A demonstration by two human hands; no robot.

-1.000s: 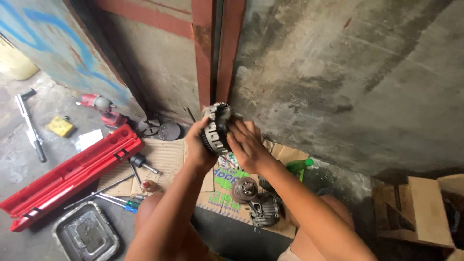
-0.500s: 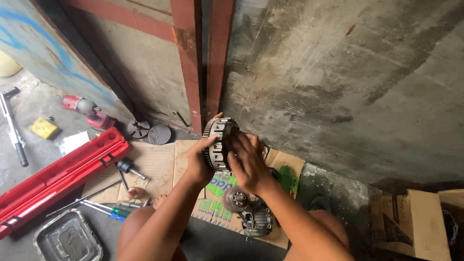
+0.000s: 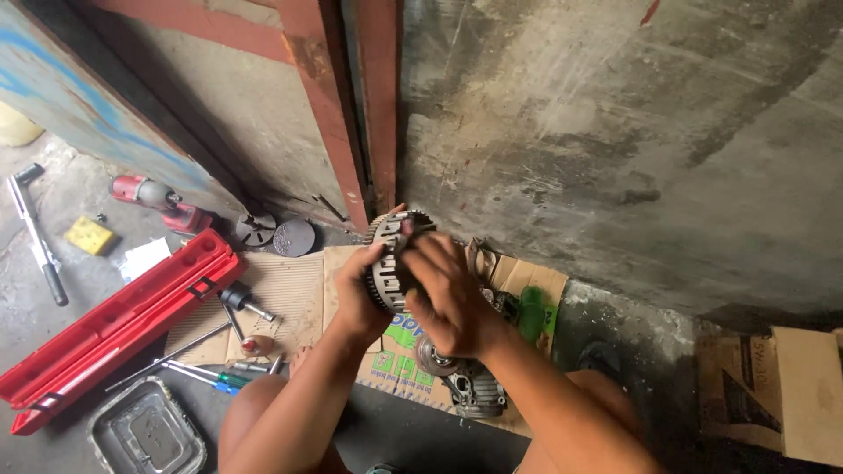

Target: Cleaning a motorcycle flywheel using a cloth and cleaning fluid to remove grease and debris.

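Two hands holding round toothed metal drum (image 3: 386, 254) up above flattened cardboard (image 3: 290, 294) on floor. Left hand (image 3: 362, 294) gripping drum's lower rim from outside; right hand (image 3: 448, 294) wrapping over its open face, fingers closed on it. Drum sitting close to red steel post (image 3: 379, 105) and grey concrete wall (image 3: 615, 132) behind. Engine casting (image 3: 470, 386) lying just under right forearm. Red tool case (image 3: 114, 325) and metal tray (image 3: 145, 434) lying well off to left; bare floor showing between.
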